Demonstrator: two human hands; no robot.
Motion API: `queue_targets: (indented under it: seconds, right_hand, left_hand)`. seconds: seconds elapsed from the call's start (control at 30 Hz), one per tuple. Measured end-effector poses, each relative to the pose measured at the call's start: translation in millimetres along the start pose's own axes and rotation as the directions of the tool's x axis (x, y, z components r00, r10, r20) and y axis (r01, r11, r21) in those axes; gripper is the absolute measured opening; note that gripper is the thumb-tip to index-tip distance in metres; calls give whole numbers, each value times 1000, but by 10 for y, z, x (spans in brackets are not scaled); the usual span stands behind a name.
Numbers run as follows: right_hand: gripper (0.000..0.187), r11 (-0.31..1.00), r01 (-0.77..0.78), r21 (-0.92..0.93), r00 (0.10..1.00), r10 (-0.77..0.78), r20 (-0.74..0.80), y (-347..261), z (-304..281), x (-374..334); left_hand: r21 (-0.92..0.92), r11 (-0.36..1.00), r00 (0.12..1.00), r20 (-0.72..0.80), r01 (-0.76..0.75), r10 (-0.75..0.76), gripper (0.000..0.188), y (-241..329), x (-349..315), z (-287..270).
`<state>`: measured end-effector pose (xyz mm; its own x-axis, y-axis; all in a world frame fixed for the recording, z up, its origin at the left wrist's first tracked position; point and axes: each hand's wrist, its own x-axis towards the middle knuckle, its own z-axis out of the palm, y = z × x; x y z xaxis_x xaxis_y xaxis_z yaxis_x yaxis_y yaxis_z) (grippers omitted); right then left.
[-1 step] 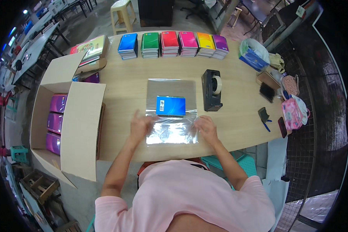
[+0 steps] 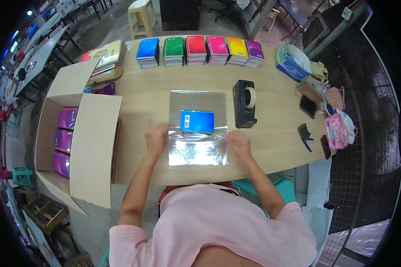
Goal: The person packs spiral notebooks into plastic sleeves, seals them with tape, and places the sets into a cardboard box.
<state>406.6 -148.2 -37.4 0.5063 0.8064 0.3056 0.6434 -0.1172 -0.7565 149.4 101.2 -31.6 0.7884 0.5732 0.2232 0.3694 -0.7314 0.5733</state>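
A blue spiral notebook (image 2: pixel 197 122) lies at the middle of a clear plastic sheet or bag (image 2: pixel 198 153) spread flat on the table. Whether the notebook is on the plastic or inside it, I cannot tell. My left hand (image 2: pixel 157 139) is beside the plastic's left edge, its fingertips smeared by motion. On the opposite side, the curled fingers of my right hand (image 2: pixel 239 143) are closed at the plastic's right edge and seem to pinch it. A black tape dispenser (image 2: pixel 244 104) with a roll of tape stands to the right of the plastic.
Stacks of notebooks, among them a green stack (image 2: pixel 173 51), line the table's far edge. An open cardboard box (image 2: pixel 96 151) at left holds purple notebook packs (image 2: pixel 63 141). At right are a blue box with a plastic bag (image 2: pixel 293 64), a brush (image 2: pixel 307 106) and a pink pouch (image 2: pixel 336 131).
Both my hands have shifted slightly outward, the left one moving left off the plastic. The notebook and plastic stay almost in place.
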Motion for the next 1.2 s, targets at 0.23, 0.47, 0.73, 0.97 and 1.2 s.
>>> queue_targets:
  seconds: [0.23, 0.47, 0.73, 0.97, 1.2]
  right_hand:
    - [18, 823, -562, 80, 817, 537, 210, 425, -196, 772]
    - [16, 800, -566, -199, 762, 600, 243, 277, -242, 957]
    - [36, 983, -81, -165, 922, 136, 361, 79, 466, 1689]
    - [53, 930, -212, -301, 561, 368, 741, 649, 1114, 2023]
    - [31, 970, 32, -240, 886, 83, 456, 772, 1046, 2000]
  left_hand:
    - [91, 949, 948, -76, -301, 308, 68, 907, -274, 683]
    - [179, 983, 993, 115, -34, 13, 76, 1039, 47, 719]
    - [218, 976, 992, 121, 19, -46, 74, 1045, 42, 791]
    - [215, 973, 991, 83, 82, -102, 70, 1197, 60, 771]
    - [209, 971, 984, 105, 117, -141, 76, 1220, -6, 817]
